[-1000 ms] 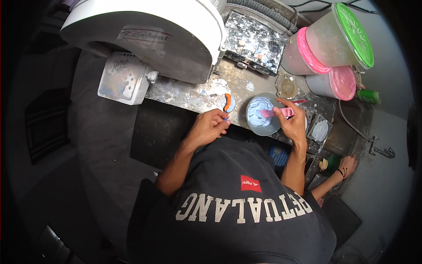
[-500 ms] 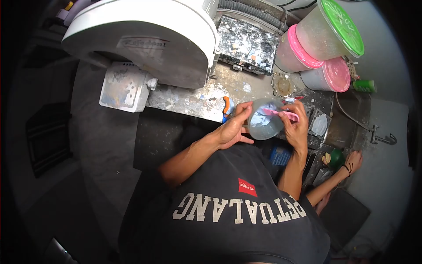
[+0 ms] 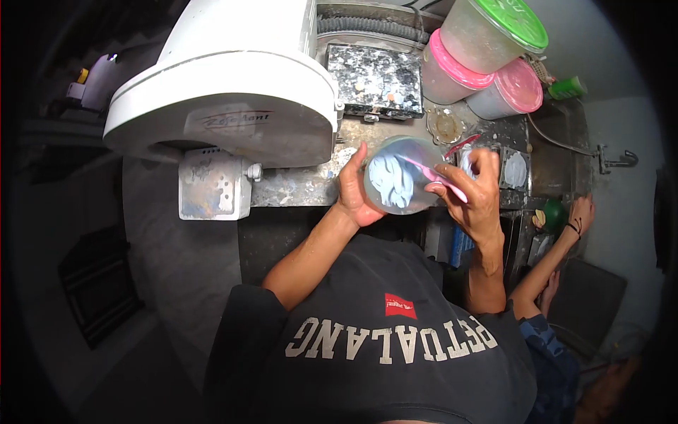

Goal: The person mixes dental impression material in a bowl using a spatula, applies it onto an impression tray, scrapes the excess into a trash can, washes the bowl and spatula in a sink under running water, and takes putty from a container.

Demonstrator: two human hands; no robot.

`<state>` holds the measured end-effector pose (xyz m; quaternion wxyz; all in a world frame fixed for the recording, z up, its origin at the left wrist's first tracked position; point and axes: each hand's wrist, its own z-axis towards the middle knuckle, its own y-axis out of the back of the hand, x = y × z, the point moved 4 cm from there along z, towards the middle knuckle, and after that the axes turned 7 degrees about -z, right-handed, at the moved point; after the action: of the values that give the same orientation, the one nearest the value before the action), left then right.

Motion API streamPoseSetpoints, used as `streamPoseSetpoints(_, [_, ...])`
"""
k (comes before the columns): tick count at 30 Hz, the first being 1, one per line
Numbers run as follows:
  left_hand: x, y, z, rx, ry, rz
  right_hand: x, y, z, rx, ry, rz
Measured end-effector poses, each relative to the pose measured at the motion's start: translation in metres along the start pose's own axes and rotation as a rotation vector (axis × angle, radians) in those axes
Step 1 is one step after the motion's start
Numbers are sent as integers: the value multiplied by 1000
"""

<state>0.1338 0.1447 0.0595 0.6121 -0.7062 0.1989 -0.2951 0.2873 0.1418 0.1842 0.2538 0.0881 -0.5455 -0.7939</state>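
My left hand is wrapped around the side of a translucent mixing bowl, which is tilted so that its inside faces me. Thick pale blue paste lies smeared over the bowl's left and middle part. In my right hand is a pink spatula, its far end inside the bowl at the paste. The bowl is held over the front edge of the workbench. Just behind my right hand sit moulds filled with pale material, partly covered by that hand.
A large white machine stands at left, with a stained box below. Behind are a paint-spattered black box and lidded tubs. At right, another person's hand is beside a green bowl, below a tap.
The bowl has moved left and tipped so more of its inside and paste shows. My left hand has shifted left with it. My right hand has turned, still holding the spatula.
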Motion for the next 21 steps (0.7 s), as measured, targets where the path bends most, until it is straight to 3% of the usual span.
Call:
streamPoseSetpoints(5, [-16, 6, 23, -55, -125, 51, 6, -7, -19, -269, 2, 145])
streamPoseSetpoints(7, [-16, -4, 23, 53, -92, 13, 0, -20, -22, -272, -28, 142])
streamPoseSetpoints(13, [-15, -3, 25, -48, -225, 74, 11, -33, -41, -226, -85, 392])
streamPoseSetpoints(17, [-6, -8, 22, -87, -340, 220, 1, -38, -54, -386, -266, 289])
streamPoseSetpoints(20, [0, -6, 25, -132, -450, 332, 11, -53, -65, -302, -505, 533])
streamPoseSetpoints(21, [4, -9, 28, -139, -484, 316, 17, -61, -66, -369, -533, 665])
